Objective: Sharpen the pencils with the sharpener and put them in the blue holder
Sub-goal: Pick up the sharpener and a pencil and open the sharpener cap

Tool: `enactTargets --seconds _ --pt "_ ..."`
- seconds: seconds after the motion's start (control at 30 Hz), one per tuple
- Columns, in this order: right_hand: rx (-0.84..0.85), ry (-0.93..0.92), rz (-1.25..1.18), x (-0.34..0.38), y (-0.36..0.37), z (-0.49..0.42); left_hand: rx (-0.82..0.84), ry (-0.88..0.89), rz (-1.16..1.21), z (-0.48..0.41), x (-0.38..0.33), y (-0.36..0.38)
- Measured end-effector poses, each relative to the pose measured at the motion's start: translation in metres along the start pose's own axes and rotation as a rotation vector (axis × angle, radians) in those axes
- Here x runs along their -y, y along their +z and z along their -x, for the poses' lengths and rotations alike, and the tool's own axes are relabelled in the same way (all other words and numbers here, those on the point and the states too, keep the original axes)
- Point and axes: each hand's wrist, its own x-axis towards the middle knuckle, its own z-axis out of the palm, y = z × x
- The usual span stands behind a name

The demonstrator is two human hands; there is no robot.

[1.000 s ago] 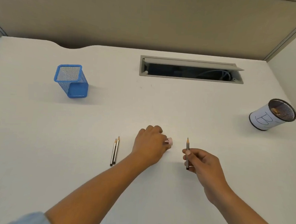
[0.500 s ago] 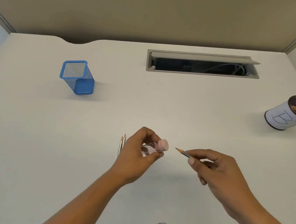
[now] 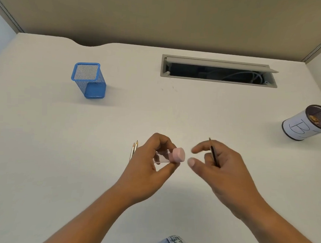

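Note:
My left hand (image 3: 150, 165) grips a sharpener (image 3: 171, 156) with a clear barrel and a pink cap, held above the desk with the cap pointing right. My right hand (image 3: 220, 167) is just right of it, thumb and forefinger spread toward the cap, while a dark pencil (image 3: 214, 154) is tucked between its other fingers, tip pointing away. Two more pencils (image 3: 134, 149) lie side by side on the desk, partly hidden behind my left hand. The blue mesh holder (image 3: 89, 79) stands at the far left, with nothing visible inside it.
A white-wrapped mesh cup (image 3: 304, 123) marked with a letter B stands at the right edge, with shavings inside. A grey cable slot (image 3: 218, 71) with its lid up is sunk into the white desk (image 3: 61, 144) at the back. Beige partition walls enclose the desk.
My left hand lifted the sharpener off the desk. My right hand shifted the pencil back between its fingers, swung its tip away from the sharpener, and moved thumb and forefinger toward the pink cap.

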Motion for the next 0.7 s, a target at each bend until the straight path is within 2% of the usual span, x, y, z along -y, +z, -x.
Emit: enactTargets --seconds 0.13,0.33,0.43,0.53,0.7 --pt "0.077 -0.021 0.085 0.002 0.007 -0.005 0.019 0.021 -0.035 0.002 0.002 0.001" --pt "0.054 -0.035 0.092 -0.002 0.007 -0.008 0.033 0.038 -0.060 0.002 0.005 -0.003" --pt "0.043 -0.083 0.130 -0.003 0.003 -0.007 0.053 0.023 0.012 0.000 0.007 -0.005" --pt "0.067 -0.168 0.197 0.000 -0.002 -0.008 0.151 -0.073 0.133 -0.001 0.008 -0.005" --pt "0.067 -0.262 0.237 0.003 -0.003 -0.010 0.225 -0.111 0.195 -0.002 0.006 -0.006"
